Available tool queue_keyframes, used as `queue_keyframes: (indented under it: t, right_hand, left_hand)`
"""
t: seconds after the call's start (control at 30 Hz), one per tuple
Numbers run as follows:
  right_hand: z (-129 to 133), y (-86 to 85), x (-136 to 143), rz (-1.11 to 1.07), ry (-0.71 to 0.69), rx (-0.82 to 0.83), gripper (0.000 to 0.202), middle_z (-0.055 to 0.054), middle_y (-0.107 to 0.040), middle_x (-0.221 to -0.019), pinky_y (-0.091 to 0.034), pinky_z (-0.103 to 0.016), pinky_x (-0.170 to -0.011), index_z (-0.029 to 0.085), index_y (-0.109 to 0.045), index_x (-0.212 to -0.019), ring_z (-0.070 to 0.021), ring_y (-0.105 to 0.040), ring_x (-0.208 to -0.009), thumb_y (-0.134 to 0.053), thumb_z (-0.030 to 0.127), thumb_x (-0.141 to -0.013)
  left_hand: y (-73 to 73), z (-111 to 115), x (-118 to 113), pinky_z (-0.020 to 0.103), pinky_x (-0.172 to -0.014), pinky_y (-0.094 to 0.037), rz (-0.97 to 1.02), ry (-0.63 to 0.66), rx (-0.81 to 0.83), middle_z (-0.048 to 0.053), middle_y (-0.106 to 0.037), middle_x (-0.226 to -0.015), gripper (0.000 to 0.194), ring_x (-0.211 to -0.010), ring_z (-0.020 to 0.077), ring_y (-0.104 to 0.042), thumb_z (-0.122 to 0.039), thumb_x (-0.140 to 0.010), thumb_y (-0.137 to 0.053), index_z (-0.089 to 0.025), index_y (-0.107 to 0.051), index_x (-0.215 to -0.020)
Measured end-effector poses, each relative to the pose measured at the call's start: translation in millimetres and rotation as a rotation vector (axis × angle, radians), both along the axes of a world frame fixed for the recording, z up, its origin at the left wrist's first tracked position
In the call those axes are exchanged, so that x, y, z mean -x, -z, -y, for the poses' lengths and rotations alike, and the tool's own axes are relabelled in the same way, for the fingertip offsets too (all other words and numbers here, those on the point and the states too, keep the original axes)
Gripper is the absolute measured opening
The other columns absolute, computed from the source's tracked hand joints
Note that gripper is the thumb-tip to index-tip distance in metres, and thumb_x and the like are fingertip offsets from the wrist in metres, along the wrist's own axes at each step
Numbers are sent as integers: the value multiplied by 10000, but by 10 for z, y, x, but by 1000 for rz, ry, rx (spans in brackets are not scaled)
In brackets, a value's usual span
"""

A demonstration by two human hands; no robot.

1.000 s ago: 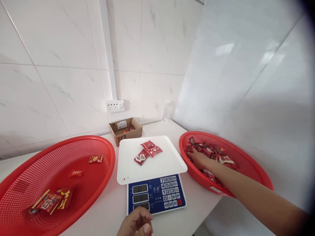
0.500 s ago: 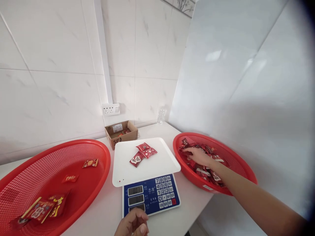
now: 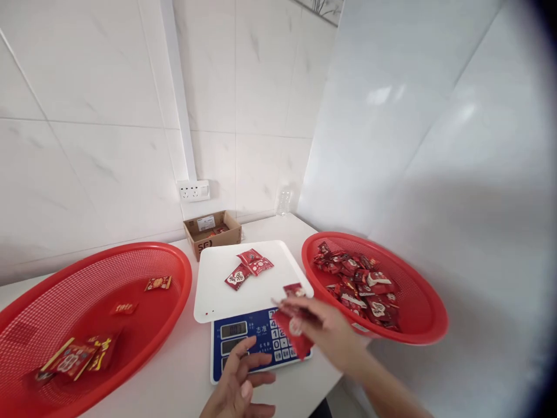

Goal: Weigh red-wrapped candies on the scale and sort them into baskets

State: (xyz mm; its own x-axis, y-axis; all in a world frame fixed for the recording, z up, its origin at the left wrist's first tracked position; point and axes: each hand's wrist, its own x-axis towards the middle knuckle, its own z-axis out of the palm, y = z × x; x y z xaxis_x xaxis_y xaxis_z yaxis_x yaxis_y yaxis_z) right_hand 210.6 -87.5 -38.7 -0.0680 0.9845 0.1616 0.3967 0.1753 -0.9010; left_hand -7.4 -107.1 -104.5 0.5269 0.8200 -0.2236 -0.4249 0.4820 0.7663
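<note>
My right hand point(image 3: 333, 334) grips some red snack packets point(image 3: 296, 328) above the keypad and front right corner of the scale; motion blurs them, and I cannot tell how many there are. My left hand point(image 3: 243, 383) is empty, its fingers spread and curved, in front of the scale's displays. The blue digital scale point(image 3: 263, 331) carries a white tray point(image 3: 213, 273), on which a few red packets point(image 3: 237, 276) lie together. To the right, a red basket point(image 3: 430, 302) holds a pile of red packets point(image 3: 348, 264).
A larger red basket point(image 3: 180, 290) on the left holds several red and yellow packets point(image 3: 72, 357). Behind the scale stand an open cardboard box point(image 3: 217, 235) and a clear plastic bottle point(image 3: 284, 200). A socket point(image 3: 194, 190) is on the tiled wall.
My right hand has come out of the right basket with red packets and moved left, over the scale's edge. My left hand has opened its fingers and moved slightly right.
</note>
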Motion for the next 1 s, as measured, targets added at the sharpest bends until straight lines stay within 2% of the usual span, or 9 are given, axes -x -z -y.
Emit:
queue_keyframes:
  t: [0.1, 0.2, 0.27, 0.33, 0.5, 0.6, 0.73, 0.87, 1.0]
  right_hand:
    - [180, 268, 445, 198, -344, -126, 412, -69, -633, -1219, -420, -325, -1004, 205, -621, -1164, -173, -558, -1148, -439, 112, -806]
    - [278, 434, 692, 315, -492, -176, 540, -93, -589, -1280, -432, -285, -983, 175, -604, -1201, -182, -543, -1165, -464, 52, -694]
    - [356, 420, 739, 324, -527, -128, 557, -102, -565, -1308, -422, -265, -990, 157, -602, -1208, -181, -532, -1179, -489, 47, -674]
    - [453, 331, 714, 298, -550, -57, 508, -89, -551, -1329, -392, -254, -1017, 166, -604, -1212, -169, -501, -1217, -510, 70, -722]
    - [644, 181, 584, 200, -615, 62, 407, -33, -568, -1316, -363, -294, -1049, 254, -589, -1233, -166, -490, -1232, -571, 224, -827]
    - [691, 249, 571, 168, -632, 67, 383, -39, -594, -1285, -376, -310, -1035, 251, -581, -1231, -171, -522, -1196, -560, 256, -849]
    - [708, 335, 584, 199, -634, 24, 309, -28, -660, -1164, -413, -287, -971, 236, -618, -1147, -150, -568, -1096, -495, 183, -868]
    - [717, 308, 582, 191, -634, 27, 280, -12, -698, -985, -444, -254, -874, 228, -645, -1063, -131, -602, -940, -459, 144, -870]
    - [732, 263, 585, 64, -687, 99, 316, -2, -702, -909, -464, -238, -821, 231, -658, -1024, -105, -621, -834, -388, 125, -898]
  left_hand:
    - [-21, 59, -67, 383, -752, -518, 141, -19, 158, 89, -507, -1307, 798, -1125, 290, -540, -572, -644, -728, -347, -370, -1321]
    - [-8, 118, -47, 319, -710, -512, 147, -43, 327, 89, -622, -1157, 789, -971, 243, -638, -469, -746, -691, -302, -270, -1393]
    - [-3, 170, 9, 298, -658, -512, 80, -56, 361, 76, -682, -998, 749, -823, 220, -679, -429, -783, -668, -259, -274, -1398]
    - [-4, 235, 73, 284, -595, -511, 37, -60, 366, 66, -696, -904, 631, -718, 203, -681, -446, -821, -615, -225, -356, -1353]
    - [27, 400, 172, 278, -565, -513, 123, -5, 372, 79, -683, -969, 371, -764, 204, -676, -398, -911, -474, -200, -497, -1224]
    - [72, 459, 180, 291, -572, -525, 118, 20, 378, 75, -682, -920, 344, -722, 191, -672, -375, -928, -443, -197, -504, -1216]
    - [100, 477, 163, 275, -491, -537, 96, 59, 407, 44, -667, -822, 333, -590, 150, -645, -393, -921, -454, -197, -521, -1181]
    - [113, 498, 151, 217, -366, -500, -9, 30, 401, 5, -635, -642, 323, -470, 129, -611, -395, -852, -581, -157, -571, -1071]
    - [147, 535, 144, 183, -344, -459, -94, 31, 382, 23, -647, -582, 402, -446, 137, -613, -462, -745, -691, -134, -588, -954]
